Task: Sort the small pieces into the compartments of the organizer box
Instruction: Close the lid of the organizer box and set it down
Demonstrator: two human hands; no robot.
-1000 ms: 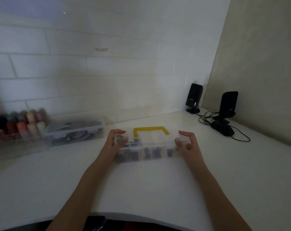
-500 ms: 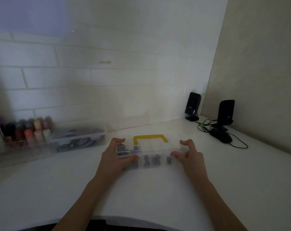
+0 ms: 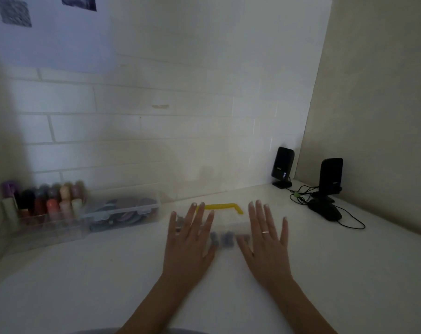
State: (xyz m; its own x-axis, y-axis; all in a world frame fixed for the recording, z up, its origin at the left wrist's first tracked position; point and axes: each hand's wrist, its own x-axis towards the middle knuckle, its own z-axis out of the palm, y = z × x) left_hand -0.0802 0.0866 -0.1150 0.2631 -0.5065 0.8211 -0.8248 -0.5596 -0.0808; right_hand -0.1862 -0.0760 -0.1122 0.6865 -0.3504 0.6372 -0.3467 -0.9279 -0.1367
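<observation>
**White counter, hands spread over the box**

White counter [image 3: 108, 285] carries a clear organizer box [image 3: 228, 227], yellow handle [image 3: 220, 207], dark small pieces [image 3: 225, 238] inside. Left hand [image 3: 189, 244] and right hand [image 3: 267, 242] lie flat-fingered over it, gripping nothing. Bottles fill a tray [image 3: 43, 213]; labels blurred.

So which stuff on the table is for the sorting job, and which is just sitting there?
For the job:
- organizer box with the yellow handle
- small dark pieces inside it
- left hand and right hand, fingers spread flat over the box

Just sitting there:
- rack of coloured bottles
- clear lidded box
- two black speakers with cables
- black mouse
</observation>
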